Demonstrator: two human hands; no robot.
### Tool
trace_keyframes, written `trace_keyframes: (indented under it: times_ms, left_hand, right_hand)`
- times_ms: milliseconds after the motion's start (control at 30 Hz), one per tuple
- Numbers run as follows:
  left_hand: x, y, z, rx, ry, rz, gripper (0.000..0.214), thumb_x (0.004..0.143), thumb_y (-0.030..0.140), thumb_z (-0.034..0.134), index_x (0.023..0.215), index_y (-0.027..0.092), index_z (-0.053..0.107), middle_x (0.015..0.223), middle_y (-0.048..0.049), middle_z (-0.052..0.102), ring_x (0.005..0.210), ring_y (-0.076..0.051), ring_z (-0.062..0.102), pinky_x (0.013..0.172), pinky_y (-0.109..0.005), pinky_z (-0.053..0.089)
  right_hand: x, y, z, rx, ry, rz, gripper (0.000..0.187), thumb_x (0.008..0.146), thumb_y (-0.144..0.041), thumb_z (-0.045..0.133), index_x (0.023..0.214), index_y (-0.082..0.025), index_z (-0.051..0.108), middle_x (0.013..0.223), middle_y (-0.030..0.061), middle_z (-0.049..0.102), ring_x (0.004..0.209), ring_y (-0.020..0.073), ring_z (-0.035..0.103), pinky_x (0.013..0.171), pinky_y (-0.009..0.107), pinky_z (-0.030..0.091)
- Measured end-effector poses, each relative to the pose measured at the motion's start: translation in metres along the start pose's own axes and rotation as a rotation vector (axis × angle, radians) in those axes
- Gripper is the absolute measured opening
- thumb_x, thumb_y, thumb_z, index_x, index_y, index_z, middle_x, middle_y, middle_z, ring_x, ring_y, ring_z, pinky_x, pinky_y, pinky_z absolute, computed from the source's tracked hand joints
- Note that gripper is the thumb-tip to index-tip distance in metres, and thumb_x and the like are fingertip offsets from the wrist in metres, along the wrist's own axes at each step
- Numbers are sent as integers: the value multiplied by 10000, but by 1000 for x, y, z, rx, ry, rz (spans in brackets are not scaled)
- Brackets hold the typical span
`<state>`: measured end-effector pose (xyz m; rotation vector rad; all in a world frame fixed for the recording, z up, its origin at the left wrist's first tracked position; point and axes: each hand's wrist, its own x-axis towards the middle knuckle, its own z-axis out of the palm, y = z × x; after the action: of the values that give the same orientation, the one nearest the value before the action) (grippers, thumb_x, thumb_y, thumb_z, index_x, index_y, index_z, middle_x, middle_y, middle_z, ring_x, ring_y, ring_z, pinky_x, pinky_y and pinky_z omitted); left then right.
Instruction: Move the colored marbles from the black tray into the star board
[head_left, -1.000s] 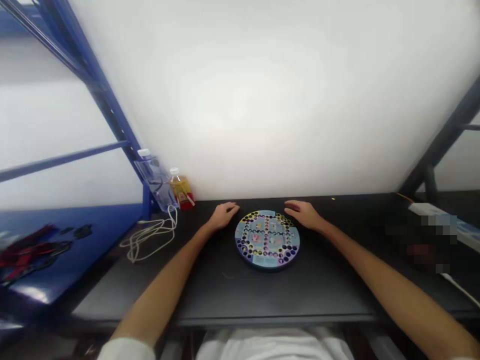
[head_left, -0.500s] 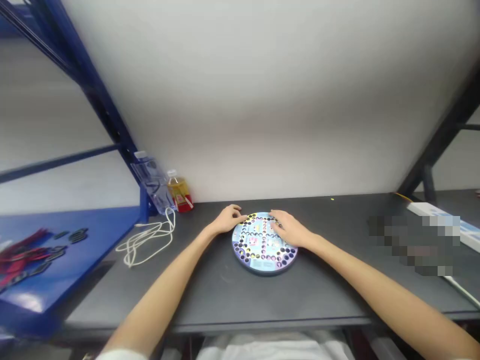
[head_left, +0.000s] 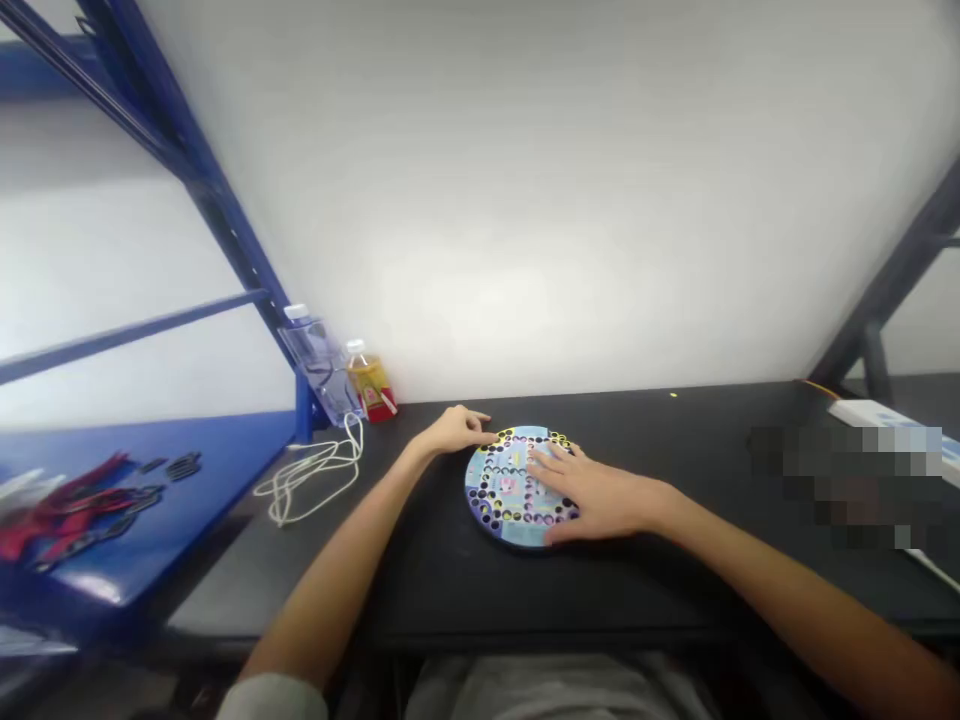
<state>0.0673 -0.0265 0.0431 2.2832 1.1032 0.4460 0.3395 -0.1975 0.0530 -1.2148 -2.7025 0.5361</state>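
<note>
A round game board [head_left: 510, 510], light blue with rows of dark round holes and small cartoon pictures, lies flat on the dark table. My left hand [head_left: 454, 430] is at its upper left rim, thumb against the edge and fingers stretched out, with a gap between thumb and forefinger. Over the board's right side my right hand [head_left: 600, 494] lies with fingers spread, thumb near the lower edge and fingertips on the upper part. It covers the right-hand holes. Neither hand grips anything that I can see.
To the left are a coiled white cable [head_left: 311, 475], a clear bottle [head_left: 319, 360] and a bottle with yellow and red [head_left: 371, 382]. Red straps [head_left: 82, 510] lie on a blue surface [head_left: 240, 450]. A white box [head_left: 870, 412] sits at right beside a blurred-out patch.
My right hand has moved down over the board and spread its fingers, from the upper right rim. The left hand stays at the upper left rim. The view has shifted slightly.
</note>
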Motion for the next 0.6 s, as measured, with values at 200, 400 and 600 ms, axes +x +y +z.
trace_keyframes:
  times_ms: [200, 400, 600]
  left_hand:
    - [-13, -13, -12, -263, -75, 77, 419, 609, 426, 807, 946, 188, 733, 1285, -133, 613, 1259, -291, 502, 1061, -386, 353]
    - [-19, -22, -10, -484, 101, -36, 454, 702, 499, 738, 1000, 158, 718, 1111, -123, 702, 1072, -261, 620, 1002, -403, 422]
    - [-19, -23, -8, -516, 174, -70, 470, 742, 553, 674, 969, 145, 728, 1059, -119, 720, 1047, -260, 629, 985, -398, 434]
  right_hand:
    - [5, -13, 5, 7, -38, -123, 1181, 633, -740, 664, 1546, -208, 136, 1602, 125, 57, 1454, 381, 22, 1173, 513, 66]
    - [7, -13, 0, 54, -10, -127, 1036, 685, -670, 678, 1525, -234, 256, 1592, 104, 153, 1458, 343, 97, 1184, 479, 89]
    - [1, -15, -10, 187, 113, -123, 893, 730, -618, 676, 1487, -266, 360, 1547, 89, 311, 1426, 323, 250, 1175, 474, 165]
